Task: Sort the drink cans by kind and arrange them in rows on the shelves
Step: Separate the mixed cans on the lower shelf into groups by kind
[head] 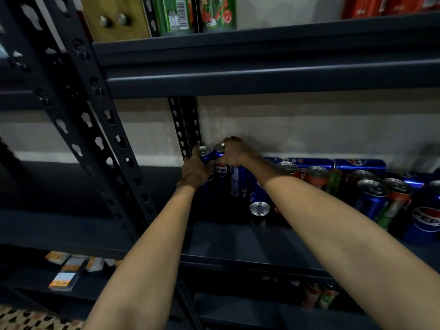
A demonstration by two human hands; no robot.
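Reaching deep into the dim back corner of the middle shelf [214,239], both bare forearms cover much of what stands there, so only the silver tops and slivers of blue show on the two upright Pepsi cans being handled. The left hand [195,171] wraps its fingers round the left Pepsi can [204,153], hard against the perforated rear post [185,125]; the right hand [232,151] curls over the top of the neighbouring Pepsi can [220,169], whose logo is half hidden by the knuckles. Just beside these, more glossy blue cans [238,182] stand in shadow, their number hard to tell, and one lying can [259,208] turns its round metal end toward the camera. Further right sits a mixed cluster [371,191] of blue, red-orange and green cans, some upright, some lying along the wall, cut off at the frame's edge. The shelving is dark matte metal with keyhole slots. Green cartons [173,15] on the upper shelf are cropped at the top; small orange packets [64,279] and a few cans [319,294] below are blurred and murky.
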